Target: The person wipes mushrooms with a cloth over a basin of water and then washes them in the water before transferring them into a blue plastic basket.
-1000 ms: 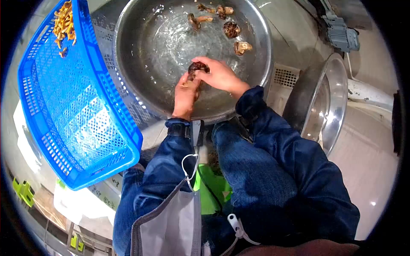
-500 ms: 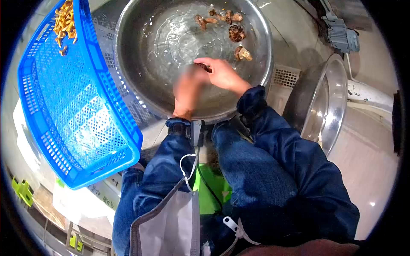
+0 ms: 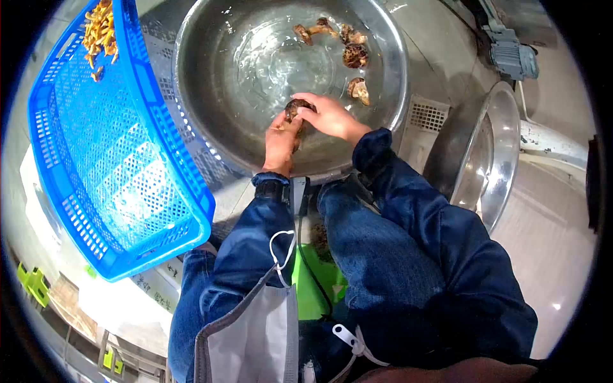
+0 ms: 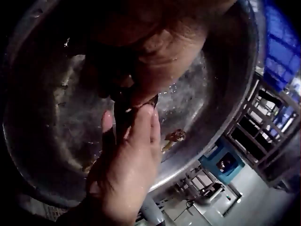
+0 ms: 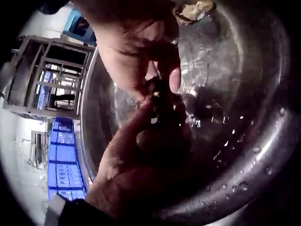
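A mushroom with a dark brown cap (image 3: 297,106) is held between both hands over the near part of a metal basin (image 3: 198,121) of water. My left hand (image 3: 280,145) grips its lower part from the near side. My right hand (image 3: 333,117) lies across the cap from the right, fingertips on the far side and thumb in front. In the right wrist view the fingers of both hands meet around the mushroom, which is mostly hidden in shadow. Several other mushrooms lie in the water beyond the hands, among them a dark-capped one (image 3: 355,56) and a paler one (image 3: 359,90).
To the left stands a blue perforated basket (image 3: 137,172) with small yellow mushrooms (image 3: 100,33) at its far end. A second metal basin (image 3: 507,150) leans on its side at the right. A motor (image 3: 514,59) stands on the floor at the back right.
The loose mushrooms have drifted and turned in the water, mostly rightward. Both hands stay near the same spot and keep hold of the mushroom while their fingers shift on it.
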The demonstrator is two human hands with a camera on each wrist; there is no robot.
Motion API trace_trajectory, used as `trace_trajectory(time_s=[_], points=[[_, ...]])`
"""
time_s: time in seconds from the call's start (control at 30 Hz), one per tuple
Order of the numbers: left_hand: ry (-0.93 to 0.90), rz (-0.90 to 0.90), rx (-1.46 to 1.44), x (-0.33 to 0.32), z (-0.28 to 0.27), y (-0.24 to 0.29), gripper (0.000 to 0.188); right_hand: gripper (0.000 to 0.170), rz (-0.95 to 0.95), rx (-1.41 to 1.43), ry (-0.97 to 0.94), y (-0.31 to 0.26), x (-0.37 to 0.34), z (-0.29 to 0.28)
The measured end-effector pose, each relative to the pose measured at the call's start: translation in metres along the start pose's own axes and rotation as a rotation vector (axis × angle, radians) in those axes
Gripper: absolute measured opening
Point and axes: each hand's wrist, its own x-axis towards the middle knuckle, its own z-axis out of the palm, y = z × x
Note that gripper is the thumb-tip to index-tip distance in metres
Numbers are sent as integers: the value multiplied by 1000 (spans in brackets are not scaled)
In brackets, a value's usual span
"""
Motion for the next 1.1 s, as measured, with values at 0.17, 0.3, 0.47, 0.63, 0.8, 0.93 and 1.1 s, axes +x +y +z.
trace_trajectory(time_s=[0.17,0.3,0.47,0.63,0.8,0.93,1.1], points=[[-96,119,133,0,4,-10,21,36,237,-170,84,4,11,7],[-119,333,178,0,5,-12,26,38,108,-197,183,-8,0,16],[-131,380,193,-1,4,-13,30,41,277,-113,94,8,13,-1],[-85,308,325,6,-2,-11,31,36,270,-43,175,-23,0,15],[-32,407,202,10,-1,-14,28,23,312,173,161,16,5,8],[31,298,362,13,-6,-17,28,26,355,83,39,41,-3,11],[-10,304,310,15,-10,-21,25,38,296,362,-191,26,3,5]])
